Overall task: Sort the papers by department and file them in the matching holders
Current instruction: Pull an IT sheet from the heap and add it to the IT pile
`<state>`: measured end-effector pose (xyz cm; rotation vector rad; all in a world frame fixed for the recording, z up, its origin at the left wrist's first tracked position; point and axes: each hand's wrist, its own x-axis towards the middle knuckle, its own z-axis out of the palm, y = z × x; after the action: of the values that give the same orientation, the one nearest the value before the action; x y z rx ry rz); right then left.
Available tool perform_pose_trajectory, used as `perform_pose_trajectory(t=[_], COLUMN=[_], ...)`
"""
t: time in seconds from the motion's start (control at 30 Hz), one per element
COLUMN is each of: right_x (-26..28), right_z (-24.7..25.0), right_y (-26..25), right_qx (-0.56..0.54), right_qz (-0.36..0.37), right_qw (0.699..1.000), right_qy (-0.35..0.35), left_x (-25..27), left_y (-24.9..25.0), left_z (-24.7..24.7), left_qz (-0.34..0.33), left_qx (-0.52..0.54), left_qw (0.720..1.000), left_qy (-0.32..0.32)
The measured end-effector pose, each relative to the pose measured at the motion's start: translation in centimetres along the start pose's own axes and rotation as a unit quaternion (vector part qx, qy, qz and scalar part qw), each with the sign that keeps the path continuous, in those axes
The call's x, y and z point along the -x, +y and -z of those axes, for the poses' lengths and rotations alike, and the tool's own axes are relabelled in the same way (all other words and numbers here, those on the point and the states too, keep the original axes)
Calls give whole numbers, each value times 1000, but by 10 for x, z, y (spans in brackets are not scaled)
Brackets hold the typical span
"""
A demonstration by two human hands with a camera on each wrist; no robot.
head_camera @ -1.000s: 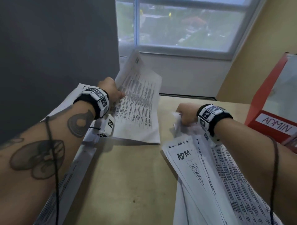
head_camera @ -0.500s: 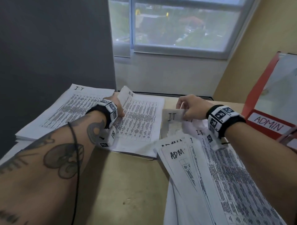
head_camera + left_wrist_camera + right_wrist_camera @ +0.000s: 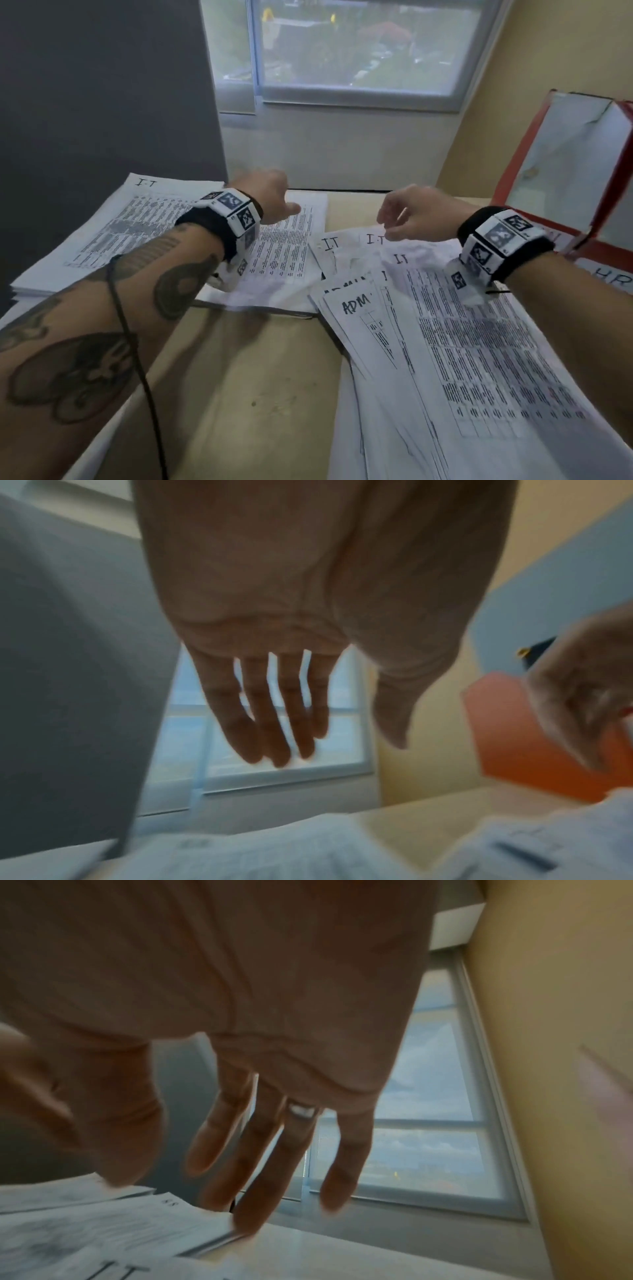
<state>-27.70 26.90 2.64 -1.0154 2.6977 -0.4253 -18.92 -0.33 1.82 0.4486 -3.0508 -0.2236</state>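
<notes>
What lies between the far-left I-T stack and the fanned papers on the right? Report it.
In the head view, another printed stack lies between the I-T stack and the fanned papers, with the left hand above it.

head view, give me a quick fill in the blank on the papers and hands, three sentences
1. The far-left stack has ___ handwritten at its top.
2. The red holder stands at the desk's ___ side.
3. The left hand has straight fingers and holds ___.

Missing words: I-T; right; nothing
</notes>
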Motion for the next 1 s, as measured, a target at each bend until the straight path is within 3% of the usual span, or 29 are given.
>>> perform_pose_trajectory(t=[0.1, 0.17, 0.23, 0.33, 0.5, 0.7, 0.83, 0.9, 1.0], right_x=[42, 67, 86, 100, 97, 89, 89, 89, 90], right_z=[4, 1, -8, -27, -35, -31, -32, -32, -33], right_y=[6, 14, 25, 42, 63, 62, 65, 67, 68], right_qx=[63, 100, 137, 143, 65, 88, 83, 65, 45], right_qz=[-35, -69, -104, -141, -145, -122, -120, -108, -94], right_qw=[993, 982, 971, 970, 982, 982, 984, 988, 994], right_qy=[-92, -147, -169, -137, -103, -115, -105, -87, -27], left_x=[24, 37, 47, 49, 36, 27, 25, 25, 24], left_y=[64, 103, 131, 155, 166, 160, 158, 159, 161], left_z=[-6, -25, -46, -67, -76, -73, -72, -67, -58], left_qz=[-127, -171, -195, -196, -141, -100, -107, -105, -101], left_qx=[54, 23, -19, -65, -47, 27, 122, 161, 205], left_qw=[985, 972, 965, 966, 969, 983, 986, 981, 973], left_qy=[-104, -162, -174, -157, -195, -151, -47, 2, 12])
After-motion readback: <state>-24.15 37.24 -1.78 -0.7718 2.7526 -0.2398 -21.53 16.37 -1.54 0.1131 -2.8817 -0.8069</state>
